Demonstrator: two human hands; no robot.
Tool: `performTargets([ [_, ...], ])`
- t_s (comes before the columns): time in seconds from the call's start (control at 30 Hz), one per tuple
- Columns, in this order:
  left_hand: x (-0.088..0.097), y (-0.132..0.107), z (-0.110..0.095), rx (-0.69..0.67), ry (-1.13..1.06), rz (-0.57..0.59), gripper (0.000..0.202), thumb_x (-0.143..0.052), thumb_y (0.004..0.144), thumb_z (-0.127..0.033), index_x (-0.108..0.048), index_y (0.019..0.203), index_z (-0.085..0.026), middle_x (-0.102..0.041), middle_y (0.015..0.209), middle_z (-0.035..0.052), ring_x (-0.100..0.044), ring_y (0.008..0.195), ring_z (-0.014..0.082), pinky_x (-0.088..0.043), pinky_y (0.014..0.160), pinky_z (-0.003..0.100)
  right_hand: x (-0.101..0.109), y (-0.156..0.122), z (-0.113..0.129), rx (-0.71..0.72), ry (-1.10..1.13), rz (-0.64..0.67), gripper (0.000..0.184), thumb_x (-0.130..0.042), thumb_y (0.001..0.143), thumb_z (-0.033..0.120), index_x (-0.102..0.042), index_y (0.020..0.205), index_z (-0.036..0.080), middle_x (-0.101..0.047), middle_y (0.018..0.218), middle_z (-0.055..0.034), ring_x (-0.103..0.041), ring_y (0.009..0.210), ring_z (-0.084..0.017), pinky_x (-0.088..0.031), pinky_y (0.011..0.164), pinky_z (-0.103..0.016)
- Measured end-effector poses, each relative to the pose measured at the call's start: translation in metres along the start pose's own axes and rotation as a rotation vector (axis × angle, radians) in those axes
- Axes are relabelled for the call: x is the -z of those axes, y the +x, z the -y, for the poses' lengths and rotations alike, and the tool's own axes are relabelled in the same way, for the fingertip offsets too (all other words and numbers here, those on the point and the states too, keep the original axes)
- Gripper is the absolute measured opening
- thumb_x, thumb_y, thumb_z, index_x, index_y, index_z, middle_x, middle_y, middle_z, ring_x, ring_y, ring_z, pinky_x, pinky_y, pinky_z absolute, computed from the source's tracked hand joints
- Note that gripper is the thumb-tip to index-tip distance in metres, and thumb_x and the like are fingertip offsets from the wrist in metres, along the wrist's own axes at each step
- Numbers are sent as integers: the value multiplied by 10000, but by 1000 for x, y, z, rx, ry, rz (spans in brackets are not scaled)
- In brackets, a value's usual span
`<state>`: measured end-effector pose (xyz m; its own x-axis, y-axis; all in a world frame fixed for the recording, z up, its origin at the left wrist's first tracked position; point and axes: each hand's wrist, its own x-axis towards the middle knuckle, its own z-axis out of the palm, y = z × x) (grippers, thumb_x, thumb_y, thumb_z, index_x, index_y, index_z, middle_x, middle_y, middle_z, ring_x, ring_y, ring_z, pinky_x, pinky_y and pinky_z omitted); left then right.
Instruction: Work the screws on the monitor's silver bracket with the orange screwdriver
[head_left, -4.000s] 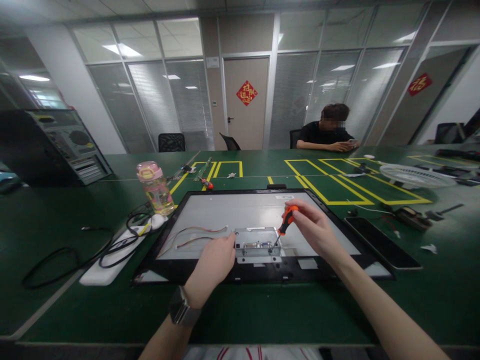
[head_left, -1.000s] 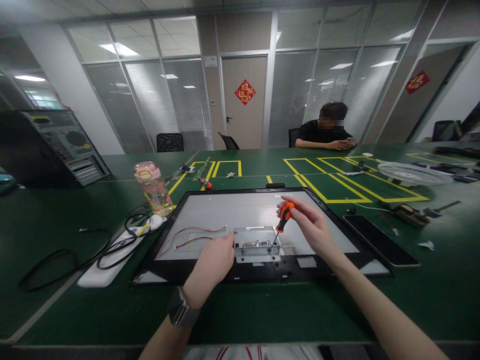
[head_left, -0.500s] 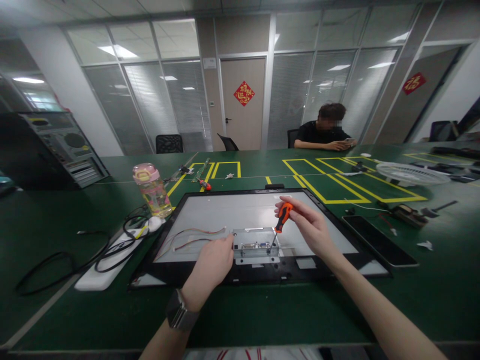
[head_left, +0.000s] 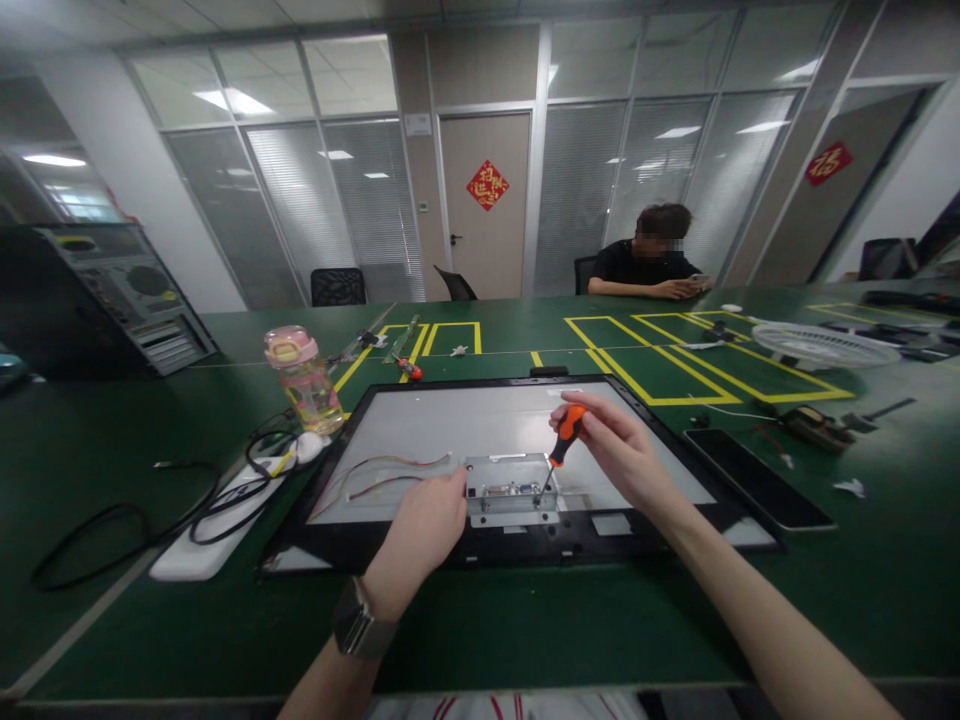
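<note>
A monitor panel [head_left: 450,420] lies face down on the green table, its black frame around a pale metal back. A small metal board cover [head_left: 510,488] with connector ports sits near its front edge. My right hand [head_left: 619,450] is closed round an orange-and-black screwdriver [head_left: 562,432], whose tip rests on the cover's right side. My left hand [head_left: 427,530], with a watch on the wrist, has its fingers curled against the cover's left edge. Thin coloured wires [head_left: 390,475] run across the panel to the left of the cover.
A pink-lidded bottle [head_left: 300,378], black cables [head_left: 225,490] and a white strip lie to the left, with a computer case [head_left: 112,290] beyond. A dark flat panel [head_left: 757,478], small parts and a white fan grille [head_left: 821,345] are on the right. A person [head_left: 649,262] sits at the far side.
Almost nothing has moved. Both hands stay at the metal cover, the screwdriver tip on the same spot; the view has only drifted slightly.
</note>
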<state>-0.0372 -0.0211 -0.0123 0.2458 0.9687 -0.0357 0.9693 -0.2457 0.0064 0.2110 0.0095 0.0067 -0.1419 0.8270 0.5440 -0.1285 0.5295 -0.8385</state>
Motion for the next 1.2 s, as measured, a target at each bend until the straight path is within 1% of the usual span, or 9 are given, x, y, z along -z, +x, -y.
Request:
performTargets([
  [0.17, 2, -1, -1, 3, 4, 12, 251, -337, 938, -152, -554, 1064, -165, -692, 893, 99, -687, 855, 244, -509, 732, 339, -1, 0, 1, 13, 23, 5, 179, -661, 861, 412, -714, 966, 277, -690, 936, -34, -662, 870, -194, -555, 808, -366],
  [0.23, 3, 0, -1, 4, 5, 13, 249, -338, 939, -152, -556, 1060, -166, -690, 889, 101, -686, 857, 244, -508, 735, 336, 0, 0, 0, -4, 5, 2, 193, -692, 840, 394, -714, 999, 287, -701, 924, -27, -669, 858, -188, -557, 825, -371],
  [0.37, 3, 0, -1, 18, -2, 20, 249, -348, 938, -153, -557, 1071, -167, -692, 900, 99, -686, 869, 242, -505, 747, 327, 1, 0, -2, -49, 80, 57, 297, -634, 889, 407, -663, 1164, 297, -735, 1021, -53, -689, 976, -218, -526, 940, -454],
  [0.53, 2, -1, -1, 1, -1, 11, 246, -350, 935, -150, -557, 1068, -164, -697, 900, 99, -689, 865, 249, -508, 745, 339, -3, 0, 0, -73, 161, 94, 295, -616, 902, 418, -661, 1162, 286, -719, 1129, -75, -686, 1034, -246, -531, 948, -485],
  [0.63, 1, -1, -1, 0, 2, 5, 253, -345, 937, -150, -553, 1079, -163, -699, 906, 107, -689, 868, 256, -511, 745, 352, -5, 0, 0, -57, 66, 43, 312, -629, 892, 403, -654, 1179, 283, -715, 1095, -71, -698, 974, -235, -565, 895, -465],
  [0.8, 1, 0, -2, 15, 4, 18, 250, -352, 939, -156, -560, 1077, -162, -699, 909, 106, -689, 878, 241, -509, 759, 334, -3, -1, -3, 72, -212, -104, 265, -715, 815, 358, -715, 1073, 299, -668, 992, -41, -659, 864, -190, -593, 802, -362],
  [0.97, 2, -1, -1, -1, 10, -4, 256, -353, 931, -153, -565, 1073, -164, -700, 885, 104, -693, 859, 251, -515, 737, 341, -3, -3, -3, 60, -90, -34, 311, -508, 954, 365, -650, 1224, 303, -658, 1180, -67, -662, 1011, -235, -565, 893, -457],
  [1.07, 2, -1, -1, -10, 5, -9, 257, -343, 928, -147, -568, 1052, -162, -699, 879, 109, -693, 848, 265, -519, 725, 358, -5, -4, 0, 52, -97, -58, 309, -573, 924, 358, -654, 1217, 303, -690, 1116, -60, -682, 951, -223, -570, 877, -436],
  [1.2, 2, -1, 0, 0, 6, 0, 263, -340, 928, -149, -565, 1064, -161, -698, 883, 112, -691, 859, 267, -519, 737, 360, -7, -3, 4, 96, -189, -117, 209, -715, 815, 350, -740, 1016, 300, -672, 974, -41, -655, 881, -208, -580, 739, -338],
])
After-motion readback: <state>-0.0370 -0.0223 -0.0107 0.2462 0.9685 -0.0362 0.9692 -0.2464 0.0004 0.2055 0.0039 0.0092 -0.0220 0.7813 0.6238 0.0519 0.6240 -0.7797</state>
